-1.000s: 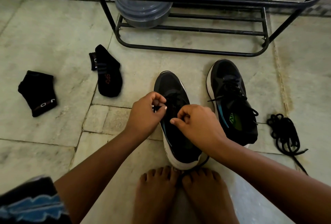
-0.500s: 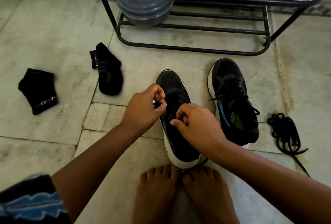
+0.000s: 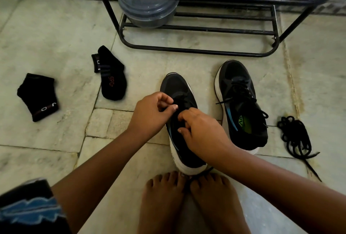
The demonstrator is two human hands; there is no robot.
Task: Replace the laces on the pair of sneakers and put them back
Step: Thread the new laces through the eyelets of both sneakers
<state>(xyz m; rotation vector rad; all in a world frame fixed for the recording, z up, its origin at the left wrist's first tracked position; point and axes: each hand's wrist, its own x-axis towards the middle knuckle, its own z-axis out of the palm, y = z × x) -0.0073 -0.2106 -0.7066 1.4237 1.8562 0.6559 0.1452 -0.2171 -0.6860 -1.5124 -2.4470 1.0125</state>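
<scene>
The near sneaker (image 3: 178, 102) stands on the floor just ahead of the person's bare feet (image 3: 189, 202), toe pointing at the shoe rack (image 3: 206, 50). Both hands work over its eyelets. The left hand (image 3: 149, 115) pinches a lace end (image 3: 173, 103) between thumb and curled fingers. The right hand (image 3: 202, 132) has its grip clenched at the tongue, seemingly on the lace, though what it grasps is hidden. Since a second ago the left hand has lifted slightly toward the toe and the right has drawn closer to it, which suggests a lace crossing being pulled snug. The second sneaker (image 3: 241, 106) sits beside, already laced. A loose lace bundle (image 3: 295, 138) lies to its right.
</scene>
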